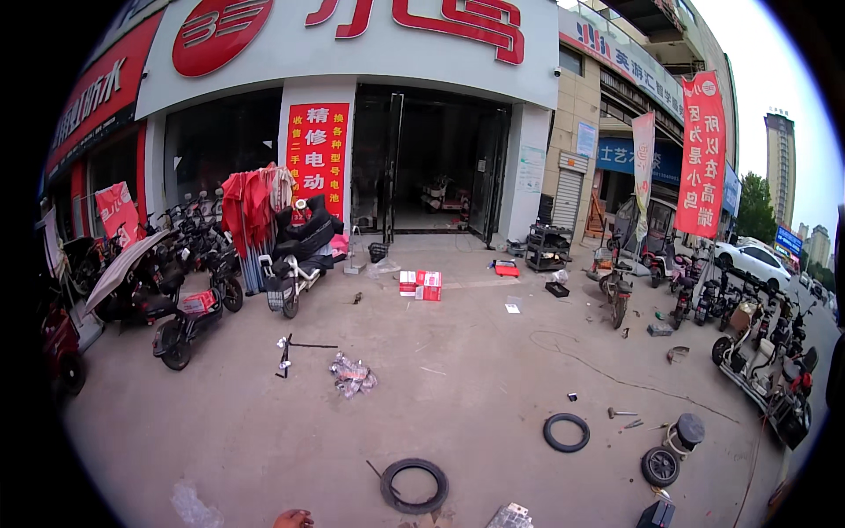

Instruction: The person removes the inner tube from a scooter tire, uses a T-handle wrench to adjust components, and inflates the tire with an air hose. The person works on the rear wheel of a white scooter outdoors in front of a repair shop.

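Only a small part of my left hand (293, 519) shows at the lower edge, left of the middle. The frame cuts it off, and I cannot make out whether its fingers are closed or what they hold. My right hand is out of view. To the right of the left hand, a black tyre (443, 486) lies flat on the paving, with a thin dark rod across its left side. A silvery, partly cut-off object (510, 517) lies further right at the lower edge. A clear plastic bag (194, 505) is on the ground to the left.
A smaller tyre (586, 434), a hammer (621, 413), a wheel (660, 466) and a round stool (690, 429) are at right. A handlebar (284, 356) and plastic-wrapped parts (353, 376) lie mid-left. Red-white boxes (421, 284) and a tool cart (547, 248) stand before the shop.
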`<state>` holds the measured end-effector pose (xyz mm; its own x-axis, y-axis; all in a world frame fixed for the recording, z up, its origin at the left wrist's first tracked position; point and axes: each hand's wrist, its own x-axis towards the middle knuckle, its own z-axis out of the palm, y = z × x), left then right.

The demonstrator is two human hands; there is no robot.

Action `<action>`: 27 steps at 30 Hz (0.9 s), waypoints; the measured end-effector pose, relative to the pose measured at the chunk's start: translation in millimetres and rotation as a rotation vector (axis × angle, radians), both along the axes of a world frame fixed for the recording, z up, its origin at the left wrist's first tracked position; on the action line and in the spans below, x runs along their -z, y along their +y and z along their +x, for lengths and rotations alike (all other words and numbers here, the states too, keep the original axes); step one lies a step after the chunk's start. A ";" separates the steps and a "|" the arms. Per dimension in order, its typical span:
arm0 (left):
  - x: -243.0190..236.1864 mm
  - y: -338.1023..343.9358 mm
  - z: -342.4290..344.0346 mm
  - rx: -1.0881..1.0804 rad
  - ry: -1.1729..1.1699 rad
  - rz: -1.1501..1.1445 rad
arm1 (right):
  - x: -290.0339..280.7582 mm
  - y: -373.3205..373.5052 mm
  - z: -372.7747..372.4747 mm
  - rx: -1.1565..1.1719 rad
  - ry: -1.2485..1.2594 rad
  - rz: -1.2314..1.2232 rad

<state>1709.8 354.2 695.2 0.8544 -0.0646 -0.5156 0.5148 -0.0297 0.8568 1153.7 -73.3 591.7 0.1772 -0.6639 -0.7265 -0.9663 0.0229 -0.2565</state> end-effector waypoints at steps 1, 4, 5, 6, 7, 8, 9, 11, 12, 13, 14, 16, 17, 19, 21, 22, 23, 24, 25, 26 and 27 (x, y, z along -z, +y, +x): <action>16.9 -21.6 19.2 -0.034 0.036 0.012 | 1.3 -33.2 44.0 -0.004 -0.025 -0.025; 87.2 -20.6 46.2 0.209 0.452 0.236 | 8.4 -157.3 191.3 -0.121 -0.156 -0.197; 85.5 -34.1 55.5 0.246 0.508 0.351 | 17.6 -207.5 245.2 -0.234 -0.237 -0.337; 87.5 -48.8 70.5 0.280 0.561 0.415 | 29.0 -263.8 308.6 -0.416 -0.343 -0.531; 89.0 -63.9 87.6 0.320 0.604 0.459 | 30.4 -315.7 379.7 -0.551 -0.476 -0.714; 77.9 -49.5 76.8 0.251 0.662 0.517 | -39.5 -310.3 504.5 -0.302 -0.646 -0.420; 83.5 -68.4 92.3 0.256 0.698 0.535 | -78.1 -335.5 576.0 -0.380 -0.825 -0.321; 96.0 -112.9 136.5 0.298 0.757 0.571 | -156.5 -367.2 682.4 -0.517 -1.010 -0.467; 99.8 -138.3 172.0 0.313 0.766 0.591 | -157.2 -393.2 714.5 -0.526 -1.037 -0.445; 106.6 -170.0 209.3 0.328 0.771 0.607 | -157.9 -419.6 747.2 -0.535 -1.063 -0.423; 111.1 -204.1 254.7 0.344 0.761 0.613 | -162.6 -443.2 781.5 -0.543 -1.090 -0.398; 117.7 -279.3 352.1 0.347 0.670 0.597 | -130.4 -493.6 814.7 -0.462 -0.871 -0.293; 121.4 -324.9 407.8 0.375 0.620 0.593 | -104.9 -519.1 813.1 -0.332 -0.757 -0.239; 119.1 -419.5 526.4 0.413 0.473 0.573 | -67.3 -565.8 804.3 -0.193 -0.470 -0.166; 106.9 -531.2 656.8 0.434 0.256 0.470 | -53.6 -599.4 801.1 -0.088 -0.279 -0.095; 88.5 -598.4 733.5 0.459 0.114 0.390 | -45.3 -622.1 818.4 -0.043 -0.234 -0.080; 41.5 -700.4 790.0 0.379 0.044 0.279 | -42.9 -646.6 831.7 0.032 -0.178 -0.080; 25.1 -742.0 838.3 0.401 -0.008 0.272 | -38.6 -669.2 857.8 0.043 -0.151 -0.043; 15.1 -782.4 884.5 0.426 -0.065 0.270 | -33.0 -694.3 887.5 0.053 -0.130 -0.017; 9.1 -817.9 923.4 0.459 -0.112 0.267 | -27.0 -720.8 917.9 0.066 -0.113 -0.002; 5.2 -852.8 953.8 0.487 -0.123 0.256 | -24.9 -752.0 947.5 0.072 -0.098 0.000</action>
